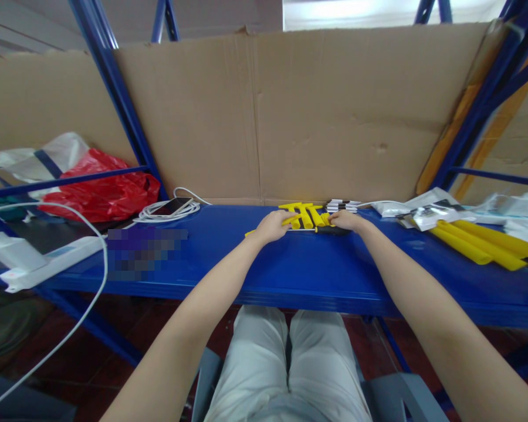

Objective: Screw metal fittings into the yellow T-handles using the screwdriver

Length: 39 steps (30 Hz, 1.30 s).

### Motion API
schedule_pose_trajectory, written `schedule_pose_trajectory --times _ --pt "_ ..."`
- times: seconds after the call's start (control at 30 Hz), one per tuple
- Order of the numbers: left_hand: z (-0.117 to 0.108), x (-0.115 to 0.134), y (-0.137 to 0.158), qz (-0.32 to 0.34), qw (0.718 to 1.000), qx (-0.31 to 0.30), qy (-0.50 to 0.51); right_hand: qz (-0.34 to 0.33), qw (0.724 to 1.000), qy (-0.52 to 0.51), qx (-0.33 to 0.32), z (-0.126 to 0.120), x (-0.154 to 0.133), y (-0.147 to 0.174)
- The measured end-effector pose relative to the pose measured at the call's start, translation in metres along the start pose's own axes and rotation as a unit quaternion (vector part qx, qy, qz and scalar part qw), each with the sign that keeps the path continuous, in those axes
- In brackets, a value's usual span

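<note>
Several yellow plastic pieces (307, 218) lie in a cluster near the back of the blue shelf. At the cluster's left side my left hand (273, 227) is closed, pinching a yellow piece (291, 220) between thumb and fingers. My right hand (345, 220) reaches the right side, its fingers closed at a yellow piece (323, 219); the exact grip is small and partly hidden. Just in front of the cluster lies what looks like a screwdriver, with a black handle (333, 231) and a thin metal shaft. Another bit of yellow shows beside my left wrist.
Behind stands a cardboard panel (334, 117). To the right are silver packets (440, 211) and long yellow pieces (479, 241). A small black-and-white stack (341, 205) sits behind my right hand. Leftward are a coiled white cable (169, 211), power strip (70, 258) and red bag (105, 179).
</note>
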<state>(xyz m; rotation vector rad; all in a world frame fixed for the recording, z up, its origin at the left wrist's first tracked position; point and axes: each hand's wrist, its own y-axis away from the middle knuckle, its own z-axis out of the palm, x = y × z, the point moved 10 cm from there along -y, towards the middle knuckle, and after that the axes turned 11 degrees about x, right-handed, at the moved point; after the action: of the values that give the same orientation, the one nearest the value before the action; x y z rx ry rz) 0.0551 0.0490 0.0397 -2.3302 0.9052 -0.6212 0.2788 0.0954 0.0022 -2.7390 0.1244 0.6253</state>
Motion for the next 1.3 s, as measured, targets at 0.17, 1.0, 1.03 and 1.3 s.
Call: schedule_pose_trajectory --times 0.17,1.0,1.03,1.3 --pt "0.000 -0.001 0.000 -0.005 1.000 0.000 0.003 -0.011 0.999 -0.016 0.025 -0.003 0.005 -0.005" --pt "-0.003 -0.003 -0.001 -0.046 0.999 0.004 -0.015 -0.124 0.904 -0.405 -0.057 -0.003 -0.118 0.054" --pt "-0.005 -0.003 -0.001 -0.050 0.999 0.007 -0.020 -0.127 0.906 -0.401 -0.035 -0.005 -0.117 0.052" --pt "-0.017 0.005 -0.002 -0.041 0.998 0.034 0.023 -0.120 0.902 -0.396 0.123 -0.031 -0.106 0.043"
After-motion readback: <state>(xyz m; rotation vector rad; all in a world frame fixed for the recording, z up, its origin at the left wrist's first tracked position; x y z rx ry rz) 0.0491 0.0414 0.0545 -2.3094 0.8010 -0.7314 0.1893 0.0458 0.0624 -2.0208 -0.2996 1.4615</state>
